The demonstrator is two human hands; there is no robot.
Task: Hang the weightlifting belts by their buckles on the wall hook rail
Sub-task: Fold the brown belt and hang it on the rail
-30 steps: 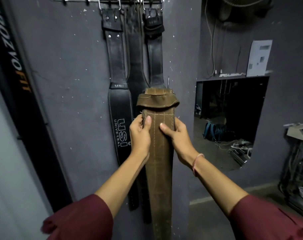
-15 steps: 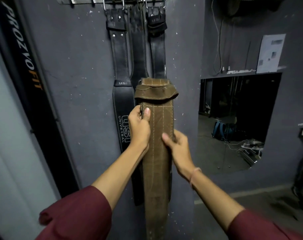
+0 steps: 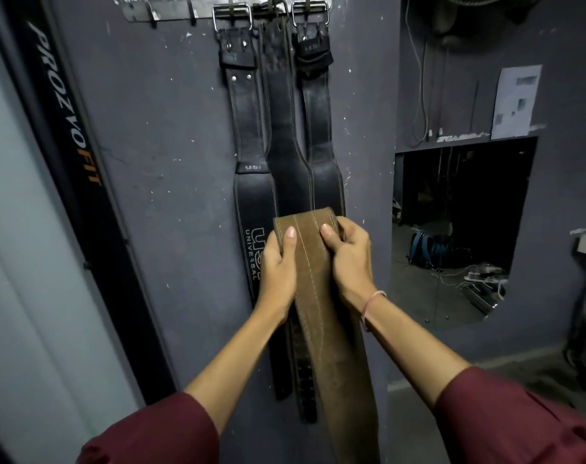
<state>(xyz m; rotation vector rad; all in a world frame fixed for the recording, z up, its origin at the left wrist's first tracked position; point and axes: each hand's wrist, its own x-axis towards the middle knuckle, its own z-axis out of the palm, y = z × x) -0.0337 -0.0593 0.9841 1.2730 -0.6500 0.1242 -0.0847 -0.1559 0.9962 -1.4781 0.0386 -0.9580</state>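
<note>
Head view: the brown belt (image 3: 313, 262) is gripped near its upper end by the left hand (image 3: 280, 266) and right hand (image 3: 348, 259), fingers curled round its edges, well below the hook rail (image 3: 171, 11). Its buckle is not seen and must probably be found, then raised. Three black belts (image 3: 244, 128) crowd the rail, so the free hooks (image 3: 153, 18) beside them are likely needed.

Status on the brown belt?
Gripping brown belt: left hand, right hand. Belt well below hook rail. Three black belts hang there; left hooks bare.
</note>
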